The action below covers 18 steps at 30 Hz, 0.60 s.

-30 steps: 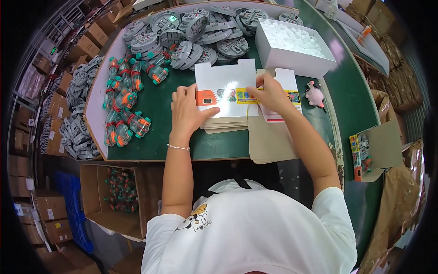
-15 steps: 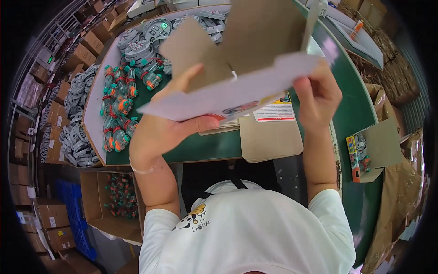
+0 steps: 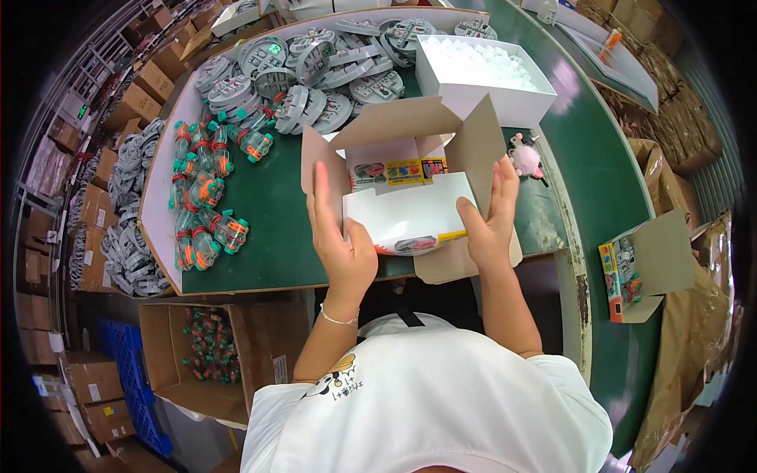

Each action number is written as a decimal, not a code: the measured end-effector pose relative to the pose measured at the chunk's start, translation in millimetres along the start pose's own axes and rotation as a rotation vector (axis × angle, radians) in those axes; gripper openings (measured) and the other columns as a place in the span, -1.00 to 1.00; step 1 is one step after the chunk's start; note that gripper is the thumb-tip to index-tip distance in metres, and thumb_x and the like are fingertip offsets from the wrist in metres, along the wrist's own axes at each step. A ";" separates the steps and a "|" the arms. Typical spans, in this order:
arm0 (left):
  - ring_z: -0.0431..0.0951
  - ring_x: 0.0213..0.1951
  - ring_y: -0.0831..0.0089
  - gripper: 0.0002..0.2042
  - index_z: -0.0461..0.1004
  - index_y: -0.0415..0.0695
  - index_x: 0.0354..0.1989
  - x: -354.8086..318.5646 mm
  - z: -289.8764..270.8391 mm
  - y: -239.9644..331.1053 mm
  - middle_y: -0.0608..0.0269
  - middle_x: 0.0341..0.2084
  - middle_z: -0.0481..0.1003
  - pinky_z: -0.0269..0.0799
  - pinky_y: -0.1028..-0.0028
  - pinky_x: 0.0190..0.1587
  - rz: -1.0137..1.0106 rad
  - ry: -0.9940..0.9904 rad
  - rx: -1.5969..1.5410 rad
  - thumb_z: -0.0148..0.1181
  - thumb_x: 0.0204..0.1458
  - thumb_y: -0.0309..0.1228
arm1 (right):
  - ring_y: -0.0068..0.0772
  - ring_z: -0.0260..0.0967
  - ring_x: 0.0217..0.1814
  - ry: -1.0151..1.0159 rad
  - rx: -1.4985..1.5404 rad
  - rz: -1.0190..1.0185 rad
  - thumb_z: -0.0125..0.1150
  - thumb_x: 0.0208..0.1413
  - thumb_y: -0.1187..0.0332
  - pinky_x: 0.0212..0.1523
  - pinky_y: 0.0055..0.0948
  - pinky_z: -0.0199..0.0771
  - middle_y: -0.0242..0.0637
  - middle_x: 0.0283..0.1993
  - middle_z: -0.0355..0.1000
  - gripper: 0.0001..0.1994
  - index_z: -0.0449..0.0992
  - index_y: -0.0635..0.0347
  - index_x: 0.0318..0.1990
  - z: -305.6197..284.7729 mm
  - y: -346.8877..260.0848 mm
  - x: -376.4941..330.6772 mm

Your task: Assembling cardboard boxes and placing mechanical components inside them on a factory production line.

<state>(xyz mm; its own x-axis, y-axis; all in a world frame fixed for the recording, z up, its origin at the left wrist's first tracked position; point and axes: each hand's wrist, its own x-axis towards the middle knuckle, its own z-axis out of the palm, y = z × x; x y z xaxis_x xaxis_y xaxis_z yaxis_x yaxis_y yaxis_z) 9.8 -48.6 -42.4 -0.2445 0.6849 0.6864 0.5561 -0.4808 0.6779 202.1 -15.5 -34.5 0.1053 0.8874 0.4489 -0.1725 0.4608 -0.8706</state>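
Observation:
Both hands hold a cardboard box (image 3: 406, 213), unfolded into a tray shape, over the near edge of the bench. It is white and printed outside, grey-brown inside, with its flaps standing out. My left hand (image 3: 344, 251) grips the left side, fingers straight along the flap and thumb at the front panel. At the right side, my right hand (image 3: 490, 229) has its thumb on the front panel's corner and its fingers up behind the right flap. Beneath the box lie flat cardboard pieces (image 3: 449, 266), partly hidden.
Grey round plastic parts (image 3: 323, 71) are heaped at the back. Clear bottles with green caps (image 3: 205, 189) lie at left. A white box of small white pieces (image 3: 485, 67) and a pink plush toy (image 3: 525, 158) are at right. A filled open box (image 3: 627, 272) stands farther right.
The box has come down from a raised, tilted position and now sits level, its flaps spread. Both hands have moved lower and nearer each other, onto its sides.

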 end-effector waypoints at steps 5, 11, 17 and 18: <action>0.10 0.42 0.00 -0.40 0.13 -0.34 0.37 8.1 -13.0 -6.8 -0.07 0.38 0.16 -0.06 0.14 0.44 0.256 -0.284 0.117 0.00 0.09 -0.62 | -0.17 -0.01 0.53 -0.102 -0.222 0.090 -0.14 -0.07 0.73 0.47 -0.27 -0.08 0.01 0.44 0.06 -0.24 -0.02 0.33 0.42 -7.4 -2.3 7.7; 0.07 0.43 -0.06 -0.43 0.12 -0.34 0.37 19.0 -19.3 16.3 -0.12 0.34 0.23 -0.04 0.09 0.43 0.172 -0.563 0.458 0.03 0.18 -0.48 | -0.17 0.01 0.53 0.003 -0.570 -0.040 -0.22 -0.10 0.74 0.45 -0.27 0.00 0.02 0.45 0.05 -0.24 0.06 0.32 0.41 -13.5 11.3 2.0; 0.10 0.44 0.07 -0.30 0.05 -0.31 0.42 31.5 -28.5 -5.0 -0.08 0.35 0.22 0.07 0.08 0.37 -0.066 -0.577 0.010 0.16 0.16 -0.30 | -0.15 0.06 0.51 -0.344 -0.201 0.126 0.06 0.05 0.62 0.43 -0.15 0.11 -0.06 0.48 0.01 -0.29 0.08 0.25 0.43 -33.5 10.1 42.9; 0.09 0.44 0.10 -0.26 0.03 -0.28 0.44 35.7 -33.2 -8.5 -0.07 0.36 0.20 0.08 0.09 0.36 -0.159 -0.611 -0.135 0.20 0.13 -0.29 | -0.15 0.07 0.50 -0.393 -0.106 0.266 0.15 0.07 0.58 0.43 -0.12 0.12 -0.08 0.49 0.00 -0.28 0.09 0.23 0.44 -35.5 10.6 55.4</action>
<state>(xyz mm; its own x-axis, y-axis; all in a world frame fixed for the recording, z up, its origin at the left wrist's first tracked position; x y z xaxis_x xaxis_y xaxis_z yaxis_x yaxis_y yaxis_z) -30.1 -38.2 -14.9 0.2027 0.9226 0.3282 0.4357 -0.3852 0.8135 240.9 37.9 -26.0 -0.3104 0.9219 0.2319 -0.0400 0.2311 -0.9721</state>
